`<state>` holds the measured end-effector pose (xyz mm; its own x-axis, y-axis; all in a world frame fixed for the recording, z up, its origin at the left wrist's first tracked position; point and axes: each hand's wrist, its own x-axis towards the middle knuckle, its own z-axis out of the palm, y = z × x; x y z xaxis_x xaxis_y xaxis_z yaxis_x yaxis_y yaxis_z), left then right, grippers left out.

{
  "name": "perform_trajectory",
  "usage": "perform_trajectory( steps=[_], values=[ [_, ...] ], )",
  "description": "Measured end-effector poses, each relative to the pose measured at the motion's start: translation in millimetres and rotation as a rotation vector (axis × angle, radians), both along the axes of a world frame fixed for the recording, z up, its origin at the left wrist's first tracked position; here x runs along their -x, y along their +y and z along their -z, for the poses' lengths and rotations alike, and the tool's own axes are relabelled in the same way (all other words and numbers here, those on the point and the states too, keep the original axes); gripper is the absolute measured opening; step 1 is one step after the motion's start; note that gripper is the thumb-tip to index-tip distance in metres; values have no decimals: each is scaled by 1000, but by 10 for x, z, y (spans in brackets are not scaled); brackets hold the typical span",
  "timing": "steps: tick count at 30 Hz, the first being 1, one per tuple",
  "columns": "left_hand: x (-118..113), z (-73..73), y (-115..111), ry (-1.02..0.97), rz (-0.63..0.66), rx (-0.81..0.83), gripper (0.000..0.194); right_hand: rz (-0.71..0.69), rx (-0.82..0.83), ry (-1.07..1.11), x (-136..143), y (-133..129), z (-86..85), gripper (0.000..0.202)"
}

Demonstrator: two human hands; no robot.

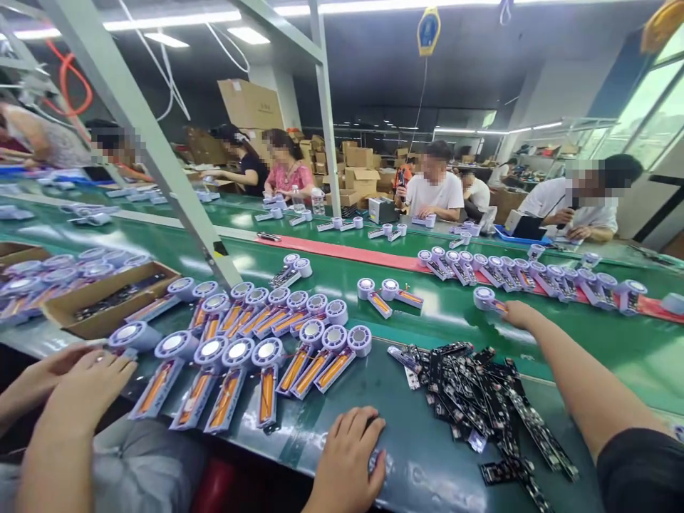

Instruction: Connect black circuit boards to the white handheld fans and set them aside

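My right hand [519,314] reaches over the green conveyor and grips the handle end of a lavender handheld fan body [484,298], whose round head points left. My left hand [350,459] lies on the near table edge, fingers stretched forward and thumb apart. A small shiny spot shows between thumb and fingers; I cannot make out what it is. Right of that hand is a heap of black circuit boards [464,388]. To its left stand rows of lavender fan bodies [267,381], their open handles showing orange parts inside.
At left, a co-worker's hands [96,374] work at a fan body. A cardboard box [69,324] holds dark parts. Two fan bodies [390,291] lie mid-belt, and a long row [556,281] lies along the red strip [347,249]. A slanted metal post [176,171] rises at left. Several people sit opposite.
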<state>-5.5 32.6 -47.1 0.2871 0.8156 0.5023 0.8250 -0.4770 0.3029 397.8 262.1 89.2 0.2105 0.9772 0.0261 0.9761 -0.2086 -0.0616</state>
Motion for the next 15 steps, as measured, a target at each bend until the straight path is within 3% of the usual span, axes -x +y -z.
perform_trajectory(
  steps=[4, 7, 10, 15],
  values=[
    [-3, 15, -8, -14, 1, 16, 33, -130, 87, 20, 812, 559, 304, 39],
    [-18, 29, -17, -70, -11, 45, 29, -229, 126, 65, 1305, 795, 438, 39],
    [-32, 48, -4, -93, 9, 75, 32, -291, 217, 112, 1507, 873, 433, 37],
    [-50, 103, 28, -80, 32, 39, 34, -277, 272, 158, 1548, 767, 402, 39]
  ],
)
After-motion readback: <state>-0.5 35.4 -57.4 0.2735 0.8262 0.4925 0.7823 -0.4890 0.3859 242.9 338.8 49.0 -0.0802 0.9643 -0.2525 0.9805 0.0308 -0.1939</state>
